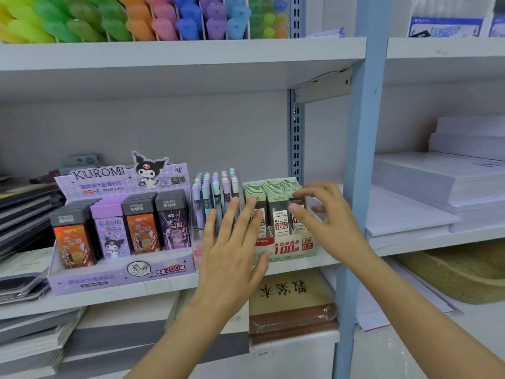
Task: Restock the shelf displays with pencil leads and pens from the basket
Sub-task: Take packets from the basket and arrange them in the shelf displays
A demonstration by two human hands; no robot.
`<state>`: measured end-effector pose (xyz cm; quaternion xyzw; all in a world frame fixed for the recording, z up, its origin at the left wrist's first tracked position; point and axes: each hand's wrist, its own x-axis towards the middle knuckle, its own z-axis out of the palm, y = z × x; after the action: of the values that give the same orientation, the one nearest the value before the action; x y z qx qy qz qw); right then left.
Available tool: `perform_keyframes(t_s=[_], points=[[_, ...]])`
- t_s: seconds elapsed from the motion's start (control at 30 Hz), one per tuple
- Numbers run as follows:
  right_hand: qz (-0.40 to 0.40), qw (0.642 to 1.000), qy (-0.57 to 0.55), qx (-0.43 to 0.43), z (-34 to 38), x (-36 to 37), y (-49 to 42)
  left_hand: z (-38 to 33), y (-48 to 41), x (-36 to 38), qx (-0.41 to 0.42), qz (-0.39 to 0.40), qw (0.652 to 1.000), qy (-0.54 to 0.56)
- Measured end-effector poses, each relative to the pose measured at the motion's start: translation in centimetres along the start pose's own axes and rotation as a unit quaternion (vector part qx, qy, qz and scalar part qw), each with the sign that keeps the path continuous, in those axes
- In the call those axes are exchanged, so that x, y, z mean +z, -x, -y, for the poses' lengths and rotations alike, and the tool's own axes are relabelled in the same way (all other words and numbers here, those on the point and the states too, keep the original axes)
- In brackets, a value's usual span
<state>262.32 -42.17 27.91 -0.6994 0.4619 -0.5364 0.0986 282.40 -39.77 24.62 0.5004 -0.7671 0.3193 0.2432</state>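
A small display box [289,248] of green-capped pencil lead cases [278,206] stands on the middle shelf, near the blue upright. My left hand [232,250] lies flat with straight fingers against the box's front left side. My right hand [325,214] reaches over the right rows, its fingertips touching the caps of the cases. To the left stands a clear holder of pastel pens [216,198], and further left a purple Kuromi display box [120,228] with lead cases. The basket is partly visible at the lower right [464,277].
A blue shelf upright [360,187] rises right beside the green box. Stacks of white paper [442,187] fill the right bay. Notebooks [24,214] are piled at the left and below. Coloured highlighters [136,20] line the top shelf.
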Motion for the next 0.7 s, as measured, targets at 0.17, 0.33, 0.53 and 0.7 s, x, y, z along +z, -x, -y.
perform_keyframes(t_s=[0.17, 0.33, 0.53, 0.7], points=[[0.016, 0.999, 0.043, 0.004, 0.7, 0.9, -2.5, -0.1, 0.0, 0.0, 0.001, -0.014, 1.000, 0.008], [-0.008, 0.998, -0.059, -0.007, 0.0, 0.0, -2.8, 0.0, 0.0, 0.2, 0.006, -0.016, 1.000, 0.013], [-0.077, 0.952, -0.295, -0.022, 1.6, -2.3, -4.0, 0.0, 0.0, 0.3, 0.006, -0.018, 1.000, 0.022], [-0.100, 0.969, -0.201, -0.107, 1.3, -2.9, -2.8, 0.0, -0.1, 0.3, 0.018, -0.025, 0.999, 0.029]])
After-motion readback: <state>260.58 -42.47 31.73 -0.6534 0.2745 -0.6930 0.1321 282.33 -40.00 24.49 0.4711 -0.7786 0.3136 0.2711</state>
